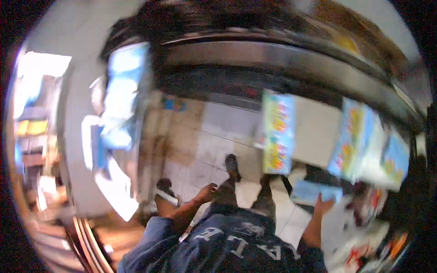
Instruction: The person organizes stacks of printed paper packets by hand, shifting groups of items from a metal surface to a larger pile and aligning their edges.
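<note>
The whole picture is smeared by motion. My left hand [207, 192] hangs out in front of my dark blue shirt, above the tiled floor [205, 136], its fingers loosely curled and nothing visible in it. My right hand [322, 205] is raised at the right and grips the lower edge of a flat light blue packet [314, 191]. Just to the right of that packet is a heap of colourful printed packs [364, 218].
Tall colourful boxes stand at the right: one yellow and blue [277, 132], others blue and white [357, 141]. Blue packs [120, 100] hang at the left by a white pillar. A dark shelf edge [273, 57] runs across the top. My dark shoe [232, 166] is on the tiles.
</note>
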Available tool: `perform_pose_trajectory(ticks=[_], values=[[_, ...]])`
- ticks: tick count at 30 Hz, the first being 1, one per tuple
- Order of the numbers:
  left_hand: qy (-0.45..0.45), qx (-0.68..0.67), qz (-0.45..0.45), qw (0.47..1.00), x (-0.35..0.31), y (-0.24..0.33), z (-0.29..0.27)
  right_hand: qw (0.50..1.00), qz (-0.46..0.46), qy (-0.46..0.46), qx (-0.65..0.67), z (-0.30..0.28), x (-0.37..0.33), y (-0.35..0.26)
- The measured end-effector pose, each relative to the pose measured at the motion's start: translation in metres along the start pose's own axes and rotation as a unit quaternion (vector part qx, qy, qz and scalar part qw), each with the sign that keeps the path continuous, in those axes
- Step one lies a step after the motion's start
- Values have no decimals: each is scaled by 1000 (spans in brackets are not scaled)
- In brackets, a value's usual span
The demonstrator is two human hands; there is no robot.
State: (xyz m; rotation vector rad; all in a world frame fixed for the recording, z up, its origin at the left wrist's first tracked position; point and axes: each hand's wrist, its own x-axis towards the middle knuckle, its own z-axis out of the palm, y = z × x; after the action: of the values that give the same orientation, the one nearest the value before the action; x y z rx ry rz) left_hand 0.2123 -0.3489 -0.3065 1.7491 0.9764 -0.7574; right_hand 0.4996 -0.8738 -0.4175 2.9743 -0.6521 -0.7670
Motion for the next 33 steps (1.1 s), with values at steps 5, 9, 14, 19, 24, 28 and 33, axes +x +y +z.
perform_pose_trajectory(ticks=[5, 9, 14, 19, 24, 28, 33], values=[[152, -52, 45, 986, -74, 14, -21, 952, -178, 201, 144, -78, -38, -62], [272, -164, 102, 943, -131, 23, -56, 797, -453, 302, 263, -147, -74, -188], [528, -236, 108, 809, -182, 21, -170, 701, -608, 189, 321, -210, -205, -409], [474, -601, 158, 624, -133, -30, -334, 498, -832, -53, 238, -232, -502, -581], [354, -780, 171, 487, -98, -38, -419, 497, -862, -55, 83, -206, -640, -707], [332, -729, 179, 572, -98, -26, -442, 543, -833, -98, -36, -190, -654, -760], [382, -662, 251, 594, -113, -1, -439, 583, -776, -237, -40, -196, -649, -782]])
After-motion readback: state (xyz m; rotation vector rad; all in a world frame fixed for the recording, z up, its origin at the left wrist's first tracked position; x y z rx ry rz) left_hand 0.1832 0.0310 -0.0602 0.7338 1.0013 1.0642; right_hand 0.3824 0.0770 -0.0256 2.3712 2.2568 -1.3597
